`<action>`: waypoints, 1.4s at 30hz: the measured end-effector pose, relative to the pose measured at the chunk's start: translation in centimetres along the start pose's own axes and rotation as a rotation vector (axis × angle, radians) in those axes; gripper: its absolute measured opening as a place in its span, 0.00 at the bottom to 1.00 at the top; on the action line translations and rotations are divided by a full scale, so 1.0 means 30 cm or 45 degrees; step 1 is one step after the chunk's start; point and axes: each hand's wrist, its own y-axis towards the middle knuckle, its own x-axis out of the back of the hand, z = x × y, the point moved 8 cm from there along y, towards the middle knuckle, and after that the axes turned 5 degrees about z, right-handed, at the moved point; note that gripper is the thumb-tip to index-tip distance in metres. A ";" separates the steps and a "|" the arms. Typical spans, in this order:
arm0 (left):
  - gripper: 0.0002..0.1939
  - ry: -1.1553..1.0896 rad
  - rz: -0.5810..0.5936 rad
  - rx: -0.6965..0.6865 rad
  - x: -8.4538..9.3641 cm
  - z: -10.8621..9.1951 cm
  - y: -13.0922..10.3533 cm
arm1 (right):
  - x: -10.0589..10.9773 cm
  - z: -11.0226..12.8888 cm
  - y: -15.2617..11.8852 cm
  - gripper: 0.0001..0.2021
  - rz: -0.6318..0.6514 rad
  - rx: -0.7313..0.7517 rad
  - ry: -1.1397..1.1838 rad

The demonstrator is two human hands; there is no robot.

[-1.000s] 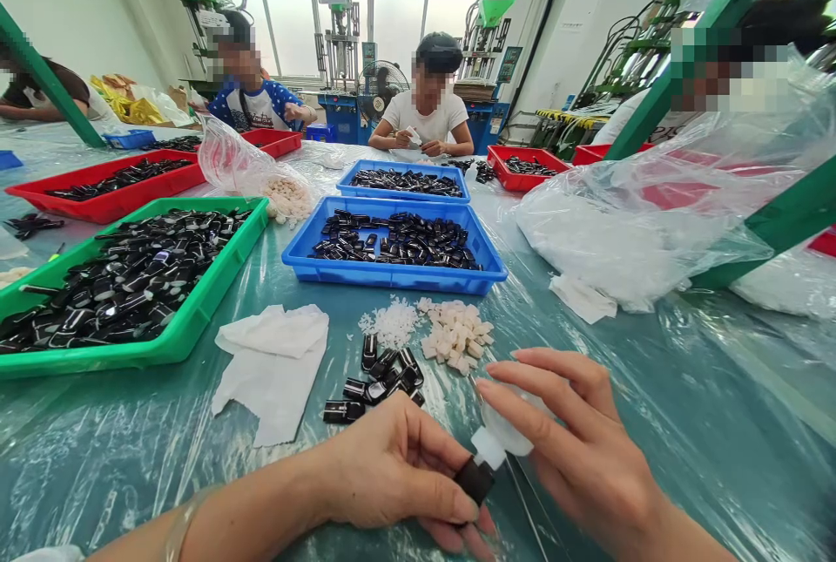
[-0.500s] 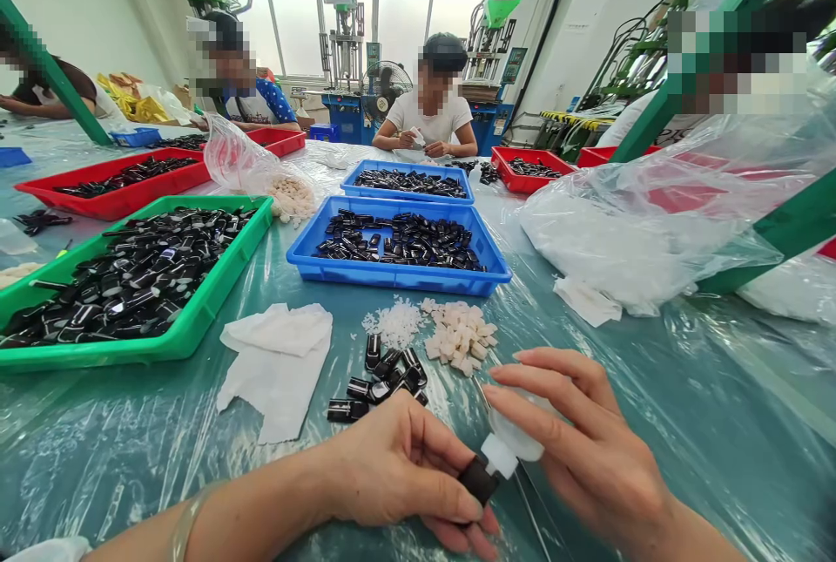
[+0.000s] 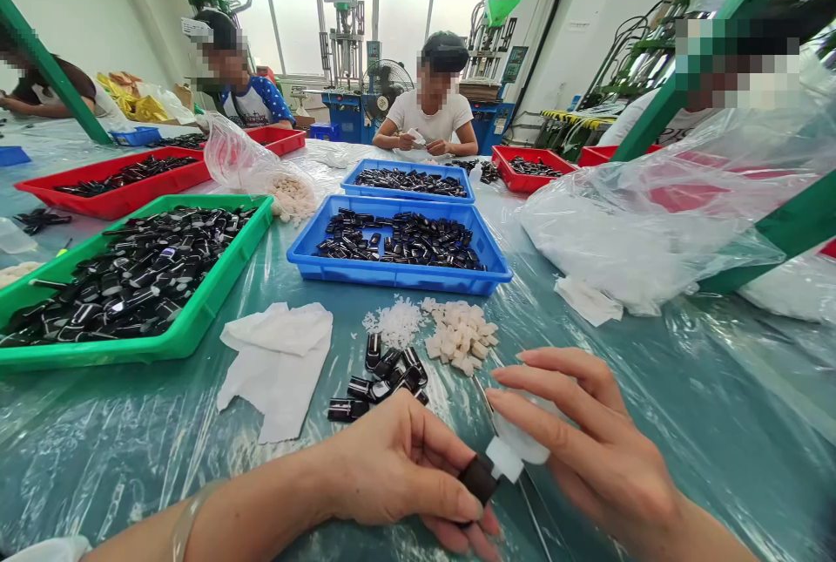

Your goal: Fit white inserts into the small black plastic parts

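Note:
Between the thumb and fingers of my left hand (image 3: 398, 475) is a small black plastic part (image 3: 479, 480). My right hand (image 3: 588, 440) is closed around a small translucent squeeze bottle (image 3: 526, 431), tilted so that its white cap (image 3: 505, 460) points at the black part. Whether the tip touches the part I cannot tell. Thin metal tweezers (image 3: 536, 514) lie under the bottle, partly hidden by my right hand. Just beyond my left hand lie several loose black parts (image 3: 385, 377). Behind them are a heap of cream-coloured blocks (image 3: 461, 337) and a heap of small clear pieces (image 3: 395, 323).
A white cloth (image 3: 274, 362) lies left of the loose parts. A green tray (image 3: 189, 340), blue trays (image 3: 398, 274) and red trays (image 3: 117, 200) hold black parts. Clear plastic bags (image 3: 620, 240) rest against a green post on the right. Several people sit around the table.
My right hand and the bottle have shifted slightly to the right, drawing the cap a little away from the middle of the black part. My left hand stays almost still.

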 end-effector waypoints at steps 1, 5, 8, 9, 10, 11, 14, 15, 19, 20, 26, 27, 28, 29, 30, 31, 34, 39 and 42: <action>0.10 -0.007 -0.001 0.001 0.000 0.001 0.001 | 0.001 0.000 0.000 0.14 -0.003 0.001 0.001; 0.08 -0.031 -0.007 0.007 0.000 0.004 0.003 | 0.002 0.002 0.002 0.13 -0.019 -0.005 -0.001; 0.08 -0.028 -0.005 0.002 0.000 0.005 0.004 | 0.002 0.005 0.003 0.13 -0.022 -0.020 -0.015; 0.08 -0.025 -0.006 -0.001 0.000 0.006 0.004 | 0.002 0.005 0.003 0.13 -0.021 -0.029 -0.019; 0.08 -0.022 -0.006 -0.001 0.000 0.006 0.004 | 0.002 0.005 0.003 0.14 -0.019 -0.039 -0.024; 0.08 -0.017 -0.007 0.000 0.000 0.007 0.003 | 0.003 0.005 0.002 0.14 -0.014 -0.050 -0.029; 0.09 -0.004 -0.011 0.004 0.000 0.006 0.003 | 0.001 0.005 0.000 0.14 0.011 -0.069 -0.045; 0.09 -0.002 -0.014 0.005 -0.001 0.005 0.002 | 0.001 0.005 -0.001 0.14 0.014 -0.070 -0.049; 0.09 0.006 -0.021 0.007 0.000 0.001 0.001 | 0.006 0.002 -0.003 0.13 -0.010 -0.062 -0.040; 0.10 0.007 -0.019 0.007 -0.001 0.000 0.000 | 0.006 0.002 -0.003 0.13 -0.011 -0.051 -0.037; 0.11 0.044 -0.011 -0.001 0.001 -0.001 -0.001 | 0.009 0.001 0.000 0.14 -0.007 -0.057 -0.039; 0.11 0.046 -0.011 -0.001 0.001 -0.001 -0.001 | 0.007 0.001 0.001 0.14 -0.002 -0.063 -0.043; 0.11 0.043 -0.012 -0.001 0.001 -0.001 -0.001 | 0.006 0.003 0.002 0.14 0.000 -0.064 -0.048; 0.10 0.037 -0.012 -0.001 0.001 0.000 0.000 | 0.005 0.004 0.003 0.15 -0.001 -0.067 -0.052; 0.10 0.028 -0.013 -0.001 0.001 0.000 0.000 | 0.005 0.004 0.004 0.15 -0.007 -0.069 -0.056; 0.09 0.019 -0.015 -0.001 0.001 0.000 0.001 | 0.005 0.004 0.003 0.15 -0.017 -0.073 -0.059; 0.09 0.003 -0.024 0.006 0.001 0.001 0.002 | 0.004 0.004 0.001 0.15 -0.022 -0.073 -0.062; 0.08 -0.008 -0.028 0.001 0.001 -0.002 0.000 | 0.009 0.000 -0.005 0.13 -0.025 -0.051 -0.057; 0.08 -0.012 -0.025 0.002 0.002 -0.001 0.000 | 0.010 -0.004 -0.003 0.14 -0.018 -0.068 -0.070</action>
